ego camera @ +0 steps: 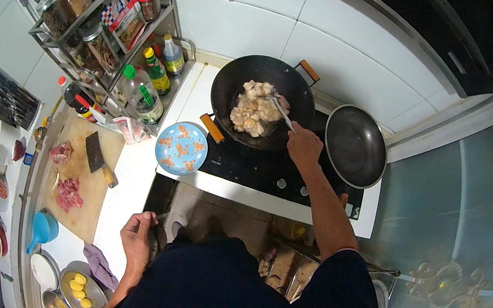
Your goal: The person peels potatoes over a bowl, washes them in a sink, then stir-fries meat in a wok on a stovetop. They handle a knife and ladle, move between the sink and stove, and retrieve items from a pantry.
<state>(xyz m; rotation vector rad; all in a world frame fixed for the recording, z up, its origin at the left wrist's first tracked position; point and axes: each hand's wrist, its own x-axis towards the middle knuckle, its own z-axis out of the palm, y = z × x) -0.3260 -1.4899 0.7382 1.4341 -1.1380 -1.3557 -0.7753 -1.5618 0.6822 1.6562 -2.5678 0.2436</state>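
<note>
My right hand [304, 148] grips the handle of a metal spatula [284, 114]. Its far end rests among pale pieces of meat [257, 109] in a black wok [235, 78] with wooden handles, which stands on the black cooktop [245, 163]. My left hand [136, 237] hangs by the counter's front edge, fingers curled and thumb near the index finger. A small pale thing shows at its fingertips, too small to name. Left of this hand, a cutting board [91, 206] bears a cleaver [94, 152], sliced raw meat [69, 194] and a larger raw piece [60, 152].
A blue patterned plate [181, 148] sits at the cooktop's left corner. Right of the wok lies a dark pan [355, 146]. A metal rack [134, 45] holds jars and bottles. Peeled yellow potatoes [78, 286] lie in a metal bowl, near a purple cloth [99, 265] and blue ladle [44, 228].
</note>
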